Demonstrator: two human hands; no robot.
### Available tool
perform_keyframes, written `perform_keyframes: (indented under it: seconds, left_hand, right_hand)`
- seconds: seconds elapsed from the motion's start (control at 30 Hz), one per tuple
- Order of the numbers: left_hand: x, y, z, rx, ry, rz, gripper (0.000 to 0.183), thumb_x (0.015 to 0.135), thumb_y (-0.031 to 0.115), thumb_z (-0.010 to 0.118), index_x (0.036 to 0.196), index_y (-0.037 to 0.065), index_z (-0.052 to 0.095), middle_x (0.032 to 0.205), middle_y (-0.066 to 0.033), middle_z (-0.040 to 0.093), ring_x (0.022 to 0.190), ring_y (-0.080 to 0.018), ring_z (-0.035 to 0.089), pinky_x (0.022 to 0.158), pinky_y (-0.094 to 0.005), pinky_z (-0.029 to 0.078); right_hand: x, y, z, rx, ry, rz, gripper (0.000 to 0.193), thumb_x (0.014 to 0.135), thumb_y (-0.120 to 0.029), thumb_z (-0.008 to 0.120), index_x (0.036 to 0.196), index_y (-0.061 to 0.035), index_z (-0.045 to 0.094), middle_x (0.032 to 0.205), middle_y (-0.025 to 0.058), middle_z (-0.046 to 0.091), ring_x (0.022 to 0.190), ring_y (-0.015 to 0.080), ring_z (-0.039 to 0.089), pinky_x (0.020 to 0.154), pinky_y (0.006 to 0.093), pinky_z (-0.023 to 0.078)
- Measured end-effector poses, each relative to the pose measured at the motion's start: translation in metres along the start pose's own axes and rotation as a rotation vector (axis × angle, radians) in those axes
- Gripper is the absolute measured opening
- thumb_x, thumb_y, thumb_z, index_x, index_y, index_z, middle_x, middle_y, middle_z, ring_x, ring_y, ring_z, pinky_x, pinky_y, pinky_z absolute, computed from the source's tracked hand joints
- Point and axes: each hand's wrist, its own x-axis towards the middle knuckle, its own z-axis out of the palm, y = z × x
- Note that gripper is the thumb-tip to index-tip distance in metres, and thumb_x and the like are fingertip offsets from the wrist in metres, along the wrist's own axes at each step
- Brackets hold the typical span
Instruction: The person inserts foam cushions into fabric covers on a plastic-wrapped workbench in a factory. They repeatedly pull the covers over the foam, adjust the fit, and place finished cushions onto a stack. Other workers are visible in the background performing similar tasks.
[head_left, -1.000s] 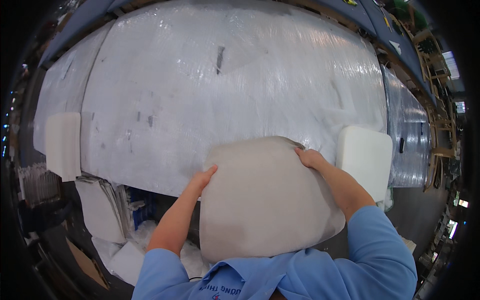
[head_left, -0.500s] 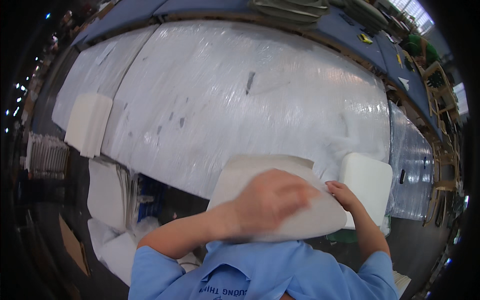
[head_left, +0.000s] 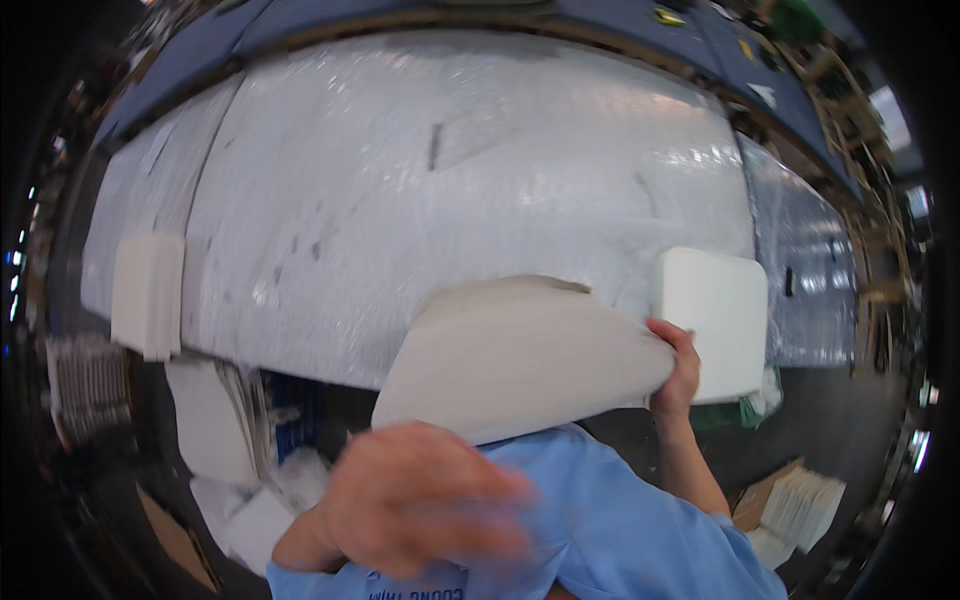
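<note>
My right hand [head_left: 676, 374] is gripping a beige, rounded fabric cushion [head_left: 515, 362], likely light, soft, best edge-held; my left hand [head_left: 425, 500] is showing blurred, hold unclear.

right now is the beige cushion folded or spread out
The beige cushion is spread out: its visible face shows no fold across it, with the right hand at its edge; underside hidden.

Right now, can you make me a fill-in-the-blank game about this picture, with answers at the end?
The cushion is held by the ____ hand.
The blurry hand is the person's ____ one.
The pad to the right of the cushion is coloured ____.
The person's shirt is coloured ____.

Missing words: right; left; white; blue.
</note>
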Motion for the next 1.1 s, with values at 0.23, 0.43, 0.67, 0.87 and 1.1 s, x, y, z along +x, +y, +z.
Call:
perform_keyframes:
  seconds: [0.23, 0.43, 0.67, 0.87, 1.1]
  left_hand:
    - [-0.061, -0.039, 0.002, 0.830, -0.256, -0.542, 0.071, 0.084, 0.030, 0.079, 0.146, 0.005, 0.055, 0.140, -0.0184, 0.057, 0.124, -0.0371, 0.055, 0.108, -0.0466, 0.039]
    - [-0.039, -0.070, 0.011, 0.972, -0.208, -0.443, 0.070, 0.084, 0.027, 0.079, 0.146, 0.006, 0.055, 0.133, -0.0175, 0.060, 0.118, -0.0353, 0.058, 0.102, -0.0476, 0.041]
    - [-0.003, -0.092, 0.058, 1.061, -0.253, -0.332, 0.073, 0.084, 0.031, 0.079, 0.147, 0.007, 0.053, 0.127, -0.0177, 0.061, 0.109, -0.0354, 0.060, 0.097, -0.0474, 0.044]
    - [-0.002, -0.092, 0.068, 1.049, -0.251, -0.281, 0.073, 0.084, 0.037, 0.079, 0.145, 0.008, 0.054, 0.117, -0.0158, 0.063, 0.098, -0.0343, 0.061, 0.089, -0.0467, 0.046]
    - [0.008, -0.075, 0.066, 1.015, -0.418, -0.521, 0.080, 0.082, 0.046, 0.080, 0.145, 0.005, 0.052, 0.109, -0.0200, 0.065, 0.094, -0.0389, 0.068, 0.080, -0.0480, 0.054]
  right_hand:
    - [0.052, -0.029, 0.048, 0.103, 0.007, -0.119, 0.050, 0.111, -0.032, 0.042, 0.098, 0.0040, 0.073, 0.095, 0.0118, 0.074, 0.091, 0.0184, 0.066, 0.088, 0.0318, 0.050]
    - [0.076, -0.033, 0.058, 0.144, -0.065, -0.113, 0.055, 0.112, -0.037, 0.040, 0.094, 0.0031, 0.074, 0.090, 0.0114, 0.075, 0.084, 0.0184, 0.067, 0.083, 0.0321, 0.051]
    - [0.081, -0.016, 0.058, 0.304, -0.066, -0.008, 0.061, 0.112, -0.045, 0.038, 0.100, 0.0027, 0.074, 0.094, 0.0108, 0.075, 0.091, 0.0183, 0.067, 0.087, 0.0313, 0.051]
    - [0.067, 0.034, 0.033, 0.080, -0.007, 0.147, 0.067, 0.111, -0.055, 0.033, 0.118, -0.0018, 0.072, 0.113, 0.0110, 0.072, 0.104, 0.0209, 0.064, 0.098, 0.0346, 0.046]
    - [0.048, 0.004, 0.036, 0.335, -0.091, -0.004, 0.075, 0.109, -0.063, 0.028, 0.123, -0.0038, 0.072, 0.115, 0.0085, 0.071, 0.109, 0.0187, 0.060, 0.103, 0.0343, 0.042]
